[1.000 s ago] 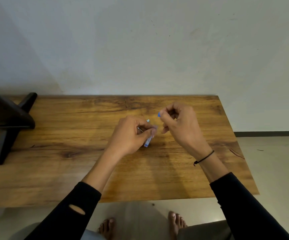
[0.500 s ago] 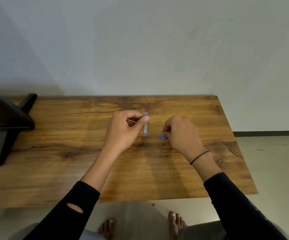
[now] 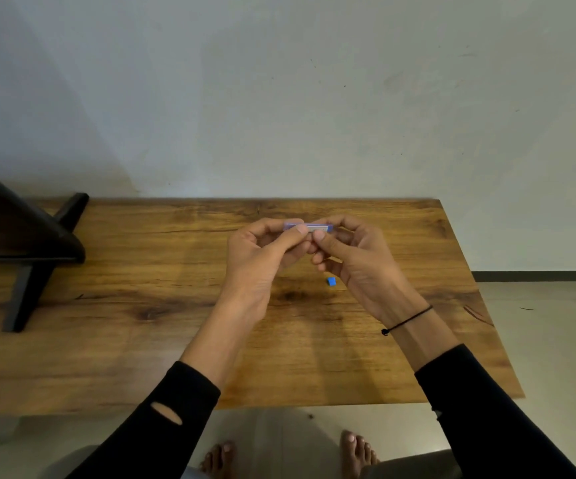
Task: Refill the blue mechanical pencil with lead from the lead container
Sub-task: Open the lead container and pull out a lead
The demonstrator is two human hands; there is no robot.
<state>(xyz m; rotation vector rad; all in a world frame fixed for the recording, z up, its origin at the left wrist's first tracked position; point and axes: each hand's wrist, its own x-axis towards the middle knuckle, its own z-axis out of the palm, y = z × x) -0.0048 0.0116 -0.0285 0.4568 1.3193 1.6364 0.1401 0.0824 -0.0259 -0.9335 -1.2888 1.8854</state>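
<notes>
Lead container point(image 3: 309, 226) held level, fingers of left hand point(image 3: 262, 257) and right hand point(image 3: 355, 261) pinched on it, blue cap point(image 3: 331, 281) on table point(image 3: 107, 323)

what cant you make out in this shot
- Head view: the lead container is mostly covered by the fingers of the left hand and right hand; whether it is open is unclear.
- Blue pencil: not seen anywhere.
- Small blue piece on the table: too small to identify.
- Dark stand: cut off by the left edge.
</notes>
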